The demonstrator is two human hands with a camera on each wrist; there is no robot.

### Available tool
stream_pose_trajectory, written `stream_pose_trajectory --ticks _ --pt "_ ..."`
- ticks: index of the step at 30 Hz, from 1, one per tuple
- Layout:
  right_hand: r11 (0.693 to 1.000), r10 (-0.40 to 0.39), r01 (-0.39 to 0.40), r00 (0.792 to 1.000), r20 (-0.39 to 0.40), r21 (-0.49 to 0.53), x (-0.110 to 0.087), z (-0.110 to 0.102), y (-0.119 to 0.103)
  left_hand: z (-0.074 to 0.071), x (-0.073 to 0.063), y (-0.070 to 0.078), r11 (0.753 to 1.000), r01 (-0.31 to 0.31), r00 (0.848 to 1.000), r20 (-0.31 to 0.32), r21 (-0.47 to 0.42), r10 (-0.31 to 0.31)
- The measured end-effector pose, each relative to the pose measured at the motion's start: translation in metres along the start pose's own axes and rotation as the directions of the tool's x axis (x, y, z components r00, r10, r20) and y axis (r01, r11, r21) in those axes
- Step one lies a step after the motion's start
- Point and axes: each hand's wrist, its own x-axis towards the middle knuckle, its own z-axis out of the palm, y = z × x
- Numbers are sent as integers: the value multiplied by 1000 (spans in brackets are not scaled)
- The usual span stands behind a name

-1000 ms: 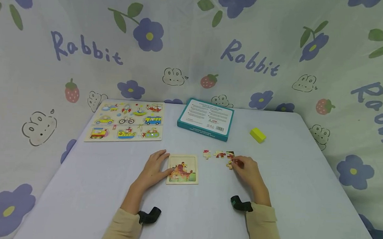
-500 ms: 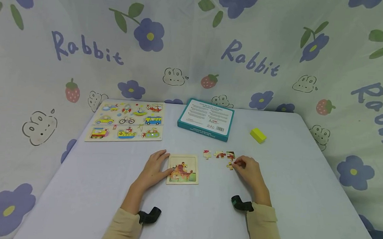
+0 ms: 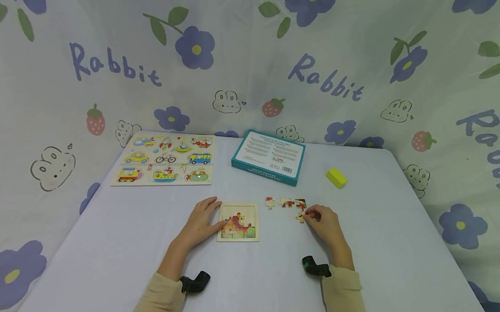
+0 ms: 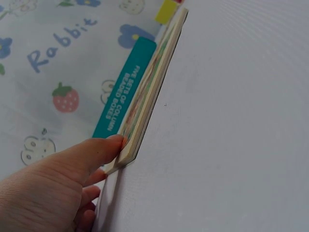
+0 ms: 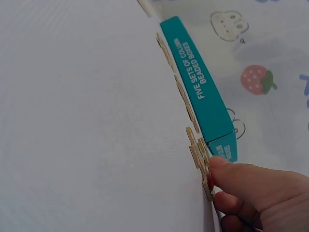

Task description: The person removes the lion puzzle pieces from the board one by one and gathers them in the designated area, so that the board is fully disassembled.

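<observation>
In the head view, a square wooden jigsaw board [image 3: 248, 210] with a partly filled animal picture lies flat on the table. My left hand [image 3: 198, 220] rests at its left side, thumb over the picture and the other fingers loosely extended by the edge. To the right, my right hand [image 3: 325, 223] pinches a small reddish puzzle piece [image 3: 307, 214], mostly hidden by the fingertips. A yellowish puzzle piece [image 3: 300, 217] lies just beside those fingertips. Further loose pieces form a row above: a pale one [image 3: 270, 202], a brown-and-cream one [image 3: 287, 203] and a dark one [image 3: 300, 203].
Behind the jigsaw board lies a teal-and-white box [image 3: 268, 157]. A wooden vehicle puzzle board [image 3: 163, 159] is at the back left. At the back right is a yellow block [image 3: 336, 178]. A printed curtain [image 3: 250, 58] hangs behind the white table [image 3: 396, 255].
My right fingertips have drawn slightly right and down from the dark piece at the row's end, with the reddish piece between them. The left hand and jigsaw board have stayed put.
</observation>
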Motion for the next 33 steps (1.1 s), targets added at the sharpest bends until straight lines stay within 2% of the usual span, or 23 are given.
stream_pose_trajectory --ticks 13,23,27,30,33 --pt "999 -46 46 997 -61 -10 2 1 -1 0 1 0 1000 -4 1000 -3 22 4" --pt "986 -163 156 978 -133 -66 5 9 -14 1 2 -3 1000 -2 1000 -7 29 2" --pt "967 -253 252 950 -184 -30 3 16 -29 2 1 -2 1000 -8 1000 -13 23 8" --pt "932 -352 363 909 -222 8 -1 22 -44 2 -1 -1 1000 -3 1000 -12 16 3" --pt "893 -435 449 873 -221 15 -4 29 -55 4 -2 -1 1000 4 1000 -15 18 -4"
